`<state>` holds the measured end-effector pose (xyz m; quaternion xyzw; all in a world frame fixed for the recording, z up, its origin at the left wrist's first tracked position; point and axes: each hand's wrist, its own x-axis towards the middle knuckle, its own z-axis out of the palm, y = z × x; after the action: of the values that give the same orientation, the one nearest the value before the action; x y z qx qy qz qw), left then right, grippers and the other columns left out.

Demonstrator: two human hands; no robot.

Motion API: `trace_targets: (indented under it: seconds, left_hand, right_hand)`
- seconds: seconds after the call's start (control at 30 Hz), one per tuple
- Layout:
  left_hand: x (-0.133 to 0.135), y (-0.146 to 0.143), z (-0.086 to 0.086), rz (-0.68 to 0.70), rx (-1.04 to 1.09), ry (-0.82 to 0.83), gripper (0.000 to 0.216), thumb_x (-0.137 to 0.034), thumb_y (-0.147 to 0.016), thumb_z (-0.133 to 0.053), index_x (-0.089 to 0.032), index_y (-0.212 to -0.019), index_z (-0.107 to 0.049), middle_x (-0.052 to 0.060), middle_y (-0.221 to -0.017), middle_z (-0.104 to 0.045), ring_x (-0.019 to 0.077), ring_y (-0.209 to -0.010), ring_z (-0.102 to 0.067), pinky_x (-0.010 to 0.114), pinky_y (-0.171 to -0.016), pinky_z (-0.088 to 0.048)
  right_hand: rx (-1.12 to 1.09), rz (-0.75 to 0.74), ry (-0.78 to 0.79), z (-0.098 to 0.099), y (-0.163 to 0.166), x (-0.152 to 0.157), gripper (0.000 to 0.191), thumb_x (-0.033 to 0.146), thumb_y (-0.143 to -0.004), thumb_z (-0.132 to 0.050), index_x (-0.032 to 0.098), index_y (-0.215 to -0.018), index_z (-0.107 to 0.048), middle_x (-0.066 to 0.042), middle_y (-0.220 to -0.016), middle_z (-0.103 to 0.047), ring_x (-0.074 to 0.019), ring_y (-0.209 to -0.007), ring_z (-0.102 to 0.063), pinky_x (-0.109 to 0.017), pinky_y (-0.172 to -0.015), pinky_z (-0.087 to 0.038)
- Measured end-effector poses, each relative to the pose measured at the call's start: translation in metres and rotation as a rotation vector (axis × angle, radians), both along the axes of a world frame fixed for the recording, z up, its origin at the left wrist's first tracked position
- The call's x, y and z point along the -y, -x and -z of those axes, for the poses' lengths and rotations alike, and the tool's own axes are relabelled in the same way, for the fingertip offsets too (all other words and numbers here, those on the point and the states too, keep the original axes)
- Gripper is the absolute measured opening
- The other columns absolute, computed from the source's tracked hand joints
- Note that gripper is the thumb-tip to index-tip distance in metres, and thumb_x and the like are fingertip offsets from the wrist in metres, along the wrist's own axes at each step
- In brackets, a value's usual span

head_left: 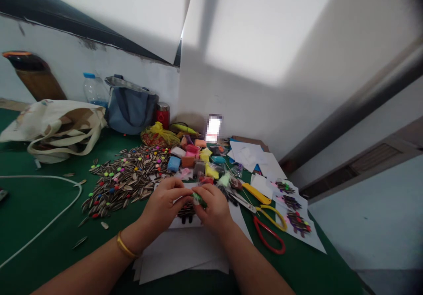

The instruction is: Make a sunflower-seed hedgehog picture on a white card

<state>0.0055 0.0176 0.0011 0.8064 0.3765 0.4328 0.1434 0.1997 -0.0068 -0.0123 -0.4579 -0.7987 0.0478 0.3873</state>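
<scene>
My right hand [214, 209] is closed around a small packet of green clay [199, 200], held above the paper. The fingertips of my left hand [165, 204] pinch at the near end of the same packet, and my two hands almost touch. Below them, a figure made of striped sunflower seeds [187, 213] with dark feet lies on white paper [185, 248]; my fingers hide much of it. Several wrapped clay blocks [188, 162] in many colours lie just beyond my hands. To the left spreads a heap of sunflower seeds [132, 178] dotted with small coloured balls.
Scissors [269, 233] with red and yellow handles and a yellow craft knife [257, 193] lie to the right. Beyond them are sheets with seed figures [297, 222]. A phone [213, 128], a red flask [163, 114], bags [130, 107] and a white cable [71, 211] surround the work.
</scene>
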Motion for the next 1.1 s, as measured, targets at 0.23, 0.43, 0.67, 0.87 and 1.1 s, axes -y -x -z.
trace_targets:
  seconds: [0.23, 0.43, 0.67, 0.87, 1.1]
  left_hand:
    - [0.002, -0.001, -0.003, 0.005, 0.045, -0.002, 0.012, -0.023, -0.089, -0.062, -0.022, -0.093, -0.073, 0.004, -0.090, -0.069, 0.0175, -0.086, -0.064, 0.030, -0.079, -0.052]
    - [0.003, -0.003, 0.000, -0.051, 0.123, 0.130, 0.019, -0.026, -0.087, -0.062, -0.022, -0.105, -0.067, 0.003, -0.089, -0.069, 0.0167, -0.081, -0.065, 0.029, -0.075, -0.053]
    - [-0.001, -0.001, -0.004, -0.010, 0.166, 0.229, 0.011, -0.027, -0.086, -0.061, -0.022, -0.092, -0.069, 0.002, -0.089, -0.070, 0.0170, -0.084, -0.065, 0.028, -0.077, -0.051]
    - [0.000, -0.001, -0.011, -0.028, 0.149, 0.275, 0.013, -0.031, -0.084, -0.063, -0.020, -0.077, -0.065, -0.001, -0.072, -0.063, 0.0143, -0.067, -0.058, 0.025, -0.062, -0.047]
    - [-0.002, -0.002, -0.007, 0.066, 0.187, 0.236, 0.009, -0.027, -0.083, -0.066, -0.021, -0.082, -0.073, 0.003, -0.084, -0.067, 0.0167, -0.082, -0.063, 0.028, -0.076, -0.051]
  right_hand:
    - [-0.022, -0.015, -0.005, 0.001, 0.002, -0.001, 0.035, 0.024, -0.084, -0.059, 0.021, -0.119, -0.063, -0.009, -0.105, -0.065, -0.0227, -0.096, -0.061, -0.036, -0.085, -0.052]
    - [-0.024, 0.002, 0.018, 0.001, 0.001, -0.001, 0.045, 0.020, -0.079, -0.058, 0.019, -0.124, -0.061, -0.011, -0.111, -0.063, -0.0243, -0.102, -0.060, -0.039, -0.090, -0.051]
    - [-0.028, 0.004, 0.039, -0.002, 0.000, 0.002, 0.051, 0.018, -0.080, -0.055, 0.018, -0.131, -0.057, -0.013, -0.117, -0.060, -0.0261, -0.107, -0.058, -0.042, -0.094, -0.050]
    - [-0.062, -0.028, -0.026, 0.000, 0.002, 0.002, 0.052, 0.018, -0.081, -0.055, 0.019, -0.133, -0.055, -0.013, -0.118, -0.059, -0.0254, -0.109, -0.057, -0.042, -0.097, -0.049]
    - [-0.052, -0.057, -0.065, -0.001, 0.003, 0.002, 0.052, 0.017, -0.081, -0.054, 0.018, -0.133, -0.055, -0.013, -0.119, -0.060, -0.0249, -0.109, -0.057, -0.041, -0.097, -0.049]
